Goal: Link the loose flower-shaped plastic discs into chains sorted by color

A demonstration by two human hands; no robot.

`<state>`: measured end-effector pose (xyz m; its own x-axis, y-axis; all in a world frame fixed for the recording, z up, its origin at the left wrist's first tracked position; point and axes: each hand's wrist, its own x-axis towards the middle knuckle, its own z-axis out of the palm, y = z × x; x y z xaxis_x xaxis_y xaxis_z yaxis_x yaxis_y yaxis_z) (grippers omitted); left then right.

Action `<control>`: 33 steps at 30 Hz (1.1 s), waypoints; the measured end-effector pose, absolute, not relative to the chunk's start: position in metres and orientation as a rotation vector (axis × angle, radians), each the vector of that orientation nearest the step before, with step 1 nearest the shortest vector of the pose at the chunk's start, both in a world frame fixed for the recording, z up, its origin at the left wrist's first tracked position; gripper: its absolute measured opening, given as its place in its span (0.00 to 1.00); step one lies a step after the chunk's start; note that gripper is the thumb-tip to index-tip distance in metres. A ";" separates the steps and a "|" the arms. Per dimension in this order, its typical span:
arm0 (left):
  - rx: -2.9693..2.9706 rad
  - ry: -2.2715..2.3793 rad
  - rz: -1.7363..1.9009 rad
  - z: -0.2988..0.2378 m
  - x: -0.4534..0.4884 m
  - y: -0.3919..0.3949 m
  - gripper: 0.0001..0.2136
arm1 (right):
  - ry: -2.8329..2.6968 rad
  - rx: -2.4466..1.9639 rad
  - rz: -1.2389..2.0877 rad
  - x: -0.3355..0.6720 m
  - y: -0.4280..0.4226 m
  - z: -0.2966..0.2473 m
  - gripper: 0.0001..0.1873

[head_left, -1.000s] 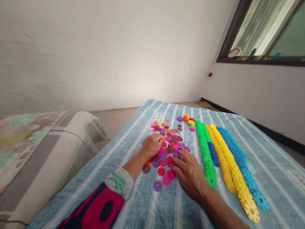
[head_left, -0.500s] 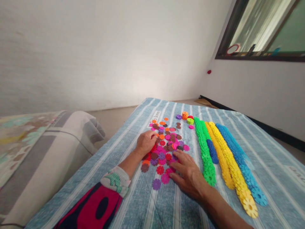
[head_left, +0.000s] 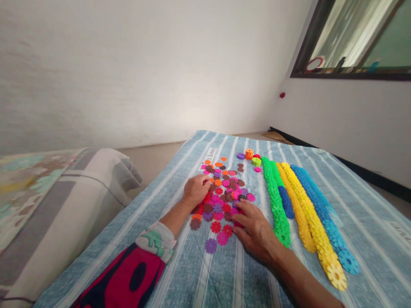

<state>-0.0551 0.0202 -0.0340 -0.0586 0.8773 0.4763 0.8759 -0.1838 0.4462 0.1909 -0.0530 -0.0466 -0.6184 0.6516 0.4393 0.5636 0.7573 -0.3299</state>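
In the head view, flower-shaped plastic discs in pink, red, purple, brown and orange lie loosely scattered between my hands. My left hand rests at the left edge of this spread, fingers curled and pressed together; what they hold, if anything, is hidden. On the right side of the pile, my right hand has its fingers spread, the tips touching or just over some pink discs. A purple disc lies nearest to me, beside a pink one.
Overlapping rows of green discs, yellow discs and blue discs run along the right, with a short dark blue row. Small stacks, one an orange stack, stand at the back. A striped cloth covers the surface.
My right hand has shifted slightly to the right, uncovering a red disc near its thumb. My left hand has barely moved.
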 end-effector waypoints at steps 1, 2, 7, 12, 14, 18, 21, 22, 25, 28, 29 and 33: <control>2.158 2.002 1.087 -0.034 -0.055 0.020 0.09 | -2.426 -0.892 0.233 0.189 -0.055 -0.045 0.16; 2.160 2.001 1.084 -0.034 -0.055 0.020 0.09 | -2.445 -0.878 0.248 0.188 -0.057 -0.043 0.16; 2.129 2.011 1.093 -0.035 -0.055 0.020 0.09 | -2.497 -0.897 0.255 0.183 -0.064 -0.037 0.14; 2.100 2.027 1.113 -0.035 -0.055 0.020 0.08 | -2.498 -0.904 0.266 0.182 -0.064 -0.039 0.13; 2.081 2.028 1.131 -0.034 -0.055 0.019 0.08 | -2.471 -0.893 0.291 0.182 -0.063 -0.041 0.14; 2.068 2.010 1.168 -0.033 -0.055 0.018 0.08 | -2.395 -0.901 0.344 0.182 -0.060 -0.046 0.13; 2.089 2.010 1.175 -0.034 -0.055 0.018 0.08 | -2.356 -0.902 0.384 0.181 -0.059 -0.047 0.11; 2.091 2.014 1.175 -0.034 -0.055 0.018 0.08 | -2.349 -0.900 0.396 0.180 -0.059 -0.046 0.10; 2.079 2.021 1.179 -0.035 -0.055 0.019 0.07 | -2.350 -0.877 0.406 0.175 -0.057 -0.044 0.08; 2.053 2.032 1.169 -0.035 -0.055 0.019 0.07 | -2.409 -0.810 0.363 0.166 -0.053 -0.039 0.08; 2.048 2.035 1.165 -0.036 -0.055 0.019 0.07 | -2.436 -0.783 0.344 0.162 -0.052 -0.037 0.08; 2.064 2.011 1.168 -0.037 -0.055 0.020 0.08 | -2.543 -0.704 0.286 0.145 -0.047 -0.026 0.07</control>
<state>-0.0553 0.0195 -0.0368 -0.1189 0.8704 0.4779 0.8462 -0.1629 0.5073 0.1454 -0.0466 -0.0261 -0.7509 0.5291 0.3953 0.4280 0.8456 -0.3189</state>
